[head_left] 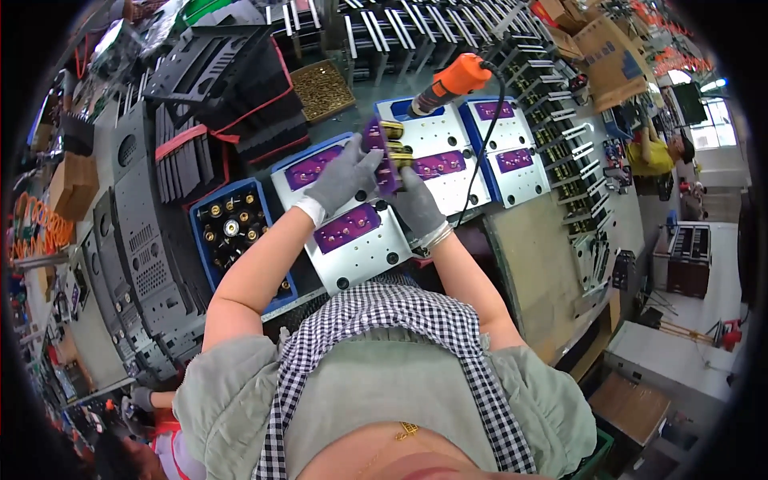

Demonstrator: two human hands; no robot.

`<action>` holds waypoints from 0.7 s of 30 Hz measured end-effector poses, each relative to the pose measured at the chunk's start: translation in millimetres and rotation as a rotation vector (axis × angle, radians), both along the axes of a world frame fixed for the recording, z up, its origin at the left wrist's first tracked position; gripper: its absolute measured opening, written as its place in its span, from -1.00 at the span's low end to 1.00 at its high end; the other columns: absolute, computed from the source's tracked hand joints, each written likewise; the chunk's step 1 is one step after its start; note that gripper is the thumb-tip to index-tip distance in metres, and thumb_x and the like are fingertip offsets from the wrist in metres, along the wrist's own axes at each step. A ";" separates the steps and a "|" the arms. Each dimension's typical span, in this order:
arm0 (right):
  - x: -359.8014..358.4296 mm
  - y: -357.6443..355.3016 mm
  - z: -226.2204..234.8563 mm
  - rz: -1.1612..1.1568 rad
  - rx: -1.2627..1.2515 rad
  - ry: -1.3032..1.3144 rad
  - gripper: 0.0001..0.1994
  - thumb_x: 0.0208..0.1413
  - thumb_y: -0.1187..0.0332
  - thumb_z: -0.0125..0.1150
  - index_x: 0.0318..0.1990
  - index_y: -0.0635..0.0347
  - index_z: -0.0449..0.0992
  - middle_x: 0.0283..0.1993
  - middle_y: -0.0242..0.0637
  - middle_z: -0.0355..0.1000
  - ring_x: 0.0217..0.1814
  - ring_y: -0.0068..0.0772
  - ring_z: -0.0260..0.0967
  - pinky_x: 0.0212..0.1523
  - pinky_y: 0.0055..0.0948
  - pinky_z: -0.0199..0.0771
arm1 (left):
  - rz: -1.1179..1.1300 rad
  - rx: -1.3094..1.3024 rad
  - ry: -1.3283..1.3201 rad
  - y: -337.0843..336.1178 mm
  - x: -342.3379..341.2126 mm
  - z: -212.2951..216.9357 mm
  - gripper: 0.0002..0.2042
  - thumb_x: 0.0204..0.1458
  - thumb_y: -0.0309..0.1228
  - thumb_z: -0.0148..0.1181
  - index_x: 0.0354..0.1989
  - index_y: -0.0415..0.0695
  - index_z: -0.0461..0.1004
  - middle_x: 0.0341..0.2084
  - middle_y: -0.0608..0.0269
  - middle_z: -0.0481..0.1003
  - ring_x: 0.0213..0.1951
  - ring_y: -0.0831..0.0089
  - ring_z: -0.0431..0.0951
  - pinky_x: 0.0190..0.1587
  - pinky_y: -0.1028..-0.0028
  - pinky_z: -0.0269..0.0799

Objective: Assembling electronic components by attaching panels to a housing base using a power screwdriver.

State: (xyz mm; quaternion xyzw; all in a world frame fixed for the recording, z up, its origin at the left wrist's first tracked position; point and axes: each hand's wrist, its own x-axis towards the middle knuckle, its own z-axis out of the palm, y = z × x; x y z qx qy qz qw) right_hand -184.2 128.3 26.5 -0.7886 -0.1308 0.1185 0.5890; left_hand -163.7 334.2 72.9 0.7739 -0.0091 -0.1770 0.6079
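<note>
A: Both grey-gloved hands up: left hand [342,178] and right hand [416,204] grip a purple circuit board with yellow parts [384,154].

B: Beneath, white metal plates [360,248] cover the worktop [536,264]; the orange power screwdriver [448,82] rests just beyond.

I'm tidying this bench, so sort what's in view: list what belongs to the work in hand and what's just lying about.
In hand:
- purple circuit board, held by gloved left hand and right hand
- metal plates bearing purple boards
- orange electric screwdriver
- blue tray of round parts

Lying about:
- box of brass screws
- grey perforated panels
- cardboard box
</note>
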 end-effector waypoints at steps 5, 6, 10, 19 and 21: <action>38.3 -52.0 38.0 -0.013 -0.326 0.022 -0.66 0.26 0.15 0.11 -0.09 0.29 0.53 -0.15 0.10 0.49 -0.09 0.09 0.47 -0.07 -0.10 0.45 | 0.061 -0.347 0.152 -41.7 38.3 5.8 -0.36 0.19 -0.24 0.19 0.39 -0.18 0.13 -0.05 0.05 0.52 -0.05 0.25 0.57 0.06 0.35 0.45; 54.3 -71.6 42.9 -0.020 -0.482 -0.160 -0.71 0.24 0.21 0.11 -0.12 0.28 0.55 -0.19 0.11 0.49 -0.11 0.15 0.46 -0.09 -0.06 0.45 | 0.085 -0.096 -0.078 -47.8 46.7 6.6 -0.34 0.16 -0.24 0.21 0.39 -0.18 0.13 -0.04 0.00 0.51 -0.03 0.19 0.57 0.07 0.32 0.45; 121.3 -124.2 38.6 -0.323 -0.892 -0.311 -0.78 0.24 0.24 0.03 -0.09 0.10 0.52 -0.16 -0.01 0.53 -0.11 0.09 0.51 -0.08 -0.06 0.50 | 0.075 0.729 -0.602 -61.2 103.0 10.8 -0.23 0.01 -0.23 0.33 0.39 -0.19 0.14 -0.07 -0.07 0.49 -0.02 -0.01 0.52 0.08 0.17 0.42; 188.3 -137.8 -1.5 -0.063 -1.038 -0.004 -0.68 0.29 0.25 -0.20 0.04 0.17 0.42 -0.15 0.04 0.58 -0.08 0.11 0.56 -0.07 0.02 0.50 | -0.234 0.991 -0.643 -140.7 170.9 -18.1 -0.44 -0.04 -0.24 0.32 0.18 -0.07 0.38 0.04 0.15 0.46 0.05 0.13 0.45 0.13 0.18 0.26; 188.1 -143.7 -4.4 -0.031 -1.041 -0.020 -0.70 0.27 0.32 -0.20 0.02 0.20 0.41 -0.14 0.04 0.58 -0.06 0.13 0.55 -0.04 0.07 0.48 | -0.294 0.951 -0.561 -138.4 175.2 -21.0 -0.53 -0.04 -0.27 0.30 0.10 -0.08 0.44 0.06 0.12 0.46 0.10 0.13 0.43 0.18 0.19 0.23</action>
